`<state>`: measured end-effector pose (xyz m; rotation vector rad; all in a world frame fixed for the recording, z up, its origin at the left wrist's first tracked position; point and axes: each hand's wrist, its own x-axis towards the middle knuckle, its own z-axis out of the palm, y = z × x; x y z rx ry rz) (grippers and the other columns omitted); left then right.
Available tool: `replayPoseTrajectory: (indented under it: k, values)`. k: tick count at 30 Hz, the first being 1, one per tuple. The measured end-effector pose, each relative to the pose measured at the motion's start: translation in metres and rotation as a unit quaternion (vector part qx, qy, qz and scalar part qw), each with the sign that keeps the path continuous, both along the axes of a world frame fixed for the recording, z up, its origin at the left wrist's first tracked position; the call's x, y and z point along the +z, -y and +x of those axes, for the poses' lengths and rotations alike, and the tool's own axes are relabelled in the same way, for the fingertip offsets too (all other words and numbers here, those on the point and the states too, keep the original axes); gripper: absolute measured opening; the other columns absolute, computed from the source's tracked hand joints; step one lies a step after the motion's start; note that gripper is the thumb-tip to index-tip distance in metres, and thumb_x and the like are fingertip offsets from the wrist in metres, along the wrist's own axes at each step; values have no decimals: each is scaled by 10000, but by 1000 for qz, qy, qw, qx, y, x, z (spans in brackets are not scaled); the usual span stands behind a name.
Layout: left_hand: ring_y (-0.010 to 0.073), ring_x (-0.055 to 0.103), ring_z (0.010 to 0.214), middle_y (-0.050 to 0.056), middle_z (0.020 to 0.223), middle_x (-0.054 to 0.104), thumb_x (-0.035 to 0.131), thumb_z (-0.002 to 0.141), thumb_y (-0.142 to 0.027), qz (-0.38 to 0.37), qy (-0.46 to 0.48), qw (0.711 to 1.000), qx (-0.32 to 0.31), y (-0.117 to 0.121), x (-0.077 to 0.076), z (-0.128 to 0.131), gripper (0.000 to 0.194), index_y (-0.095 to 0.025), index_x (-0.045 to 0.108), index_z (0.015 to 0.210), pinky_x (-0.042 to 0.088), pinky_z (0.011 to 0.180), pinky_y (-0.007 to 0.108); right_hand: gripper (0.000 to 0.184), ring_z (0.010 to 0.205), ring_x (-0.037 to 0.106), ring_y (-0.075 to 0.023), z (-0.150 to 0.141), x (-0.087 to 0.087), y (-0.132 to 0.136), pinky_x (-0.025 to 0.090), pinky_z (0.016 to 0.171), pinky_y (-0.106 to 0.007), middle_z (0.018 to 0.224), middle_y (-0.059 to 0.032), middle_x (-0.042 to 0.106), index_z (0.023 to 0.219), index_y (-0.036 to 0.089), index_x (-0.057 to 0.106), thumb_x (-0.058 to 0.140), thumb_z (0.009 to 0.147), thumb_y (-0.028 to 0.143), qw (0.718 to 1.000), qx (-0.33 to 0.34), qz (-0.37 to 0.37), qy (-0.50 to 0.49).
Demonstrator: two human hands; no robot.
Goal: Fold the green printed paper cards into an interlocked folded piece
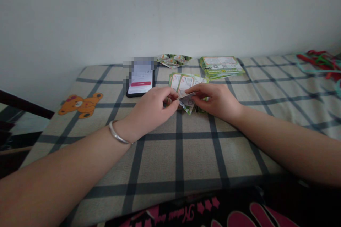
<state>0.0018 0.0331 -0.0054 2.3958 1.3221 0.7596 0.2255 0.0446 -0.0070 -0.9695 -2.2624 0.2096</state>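
My left hand [153, 108] and my right hand [215, 100] meet in the middle of a checked cloth surface [186, 149]. Both pinch the same small green and white paper leaflet [188, 102], which is bent or folded between my fingertips. A silver bangle [117, 134] sits on my left wrist. Just behind my hands lies a small pile of similar leaflets [182, 79]. A bigger stack of leaflets [221, 66] rests further back to the right.
A phone [140, 81] with a lit screen lies left of the leaflets. Folded leaflet pieces [173, 60] sit by the white wall [170, 10]. Red and green cords [319, 62] lie at the far right. A bear print [80, 105] marks the cloth's left side.
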Motion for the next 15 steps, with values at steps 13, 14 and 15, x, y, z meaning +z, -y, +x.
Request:
replayPoseTrajectory:
  k: [13, 14, 15]
  values:
    - [204, 595, 848, 29, 846, 663, 632, 824, -231, 58, -79, 995, -19, 1, 2, 1, 131, -175, 657, 939, 466, 783, 351, 247, 963, 709, -177, 8, -1, -7, 547, 818, -279, 1083, -79, 749, 1086, 155, 690, 505, 924, 126, 984, 126, 81, 99]
    - [208, 594, 852, 31, 847, 660, 627, 828, -228, 69, -87, 993, -26, 1, 2, 0, 125, -173, 659, 936, 468, 790, 357, 248, 989, 706, -177, 9, 0, -7, 550, 838, -287, 1120, -81, 741, 1101, 154, 684, 497, 939, 132, 981, 139, 86, 110]
    - [210, 595, 855, 34, 849, 658, 622, 834, -227, 78, -94, 992, -32, 0, 1, 0, 120, -172, 662, 932, 471, 795, 362, 245, 1002, 705, -178, 10, 0, -7, 553, 849, -292, 1142, -81, 735, 1108, 154, 682, 495, 950, 138, 977, 149, 91, 119]
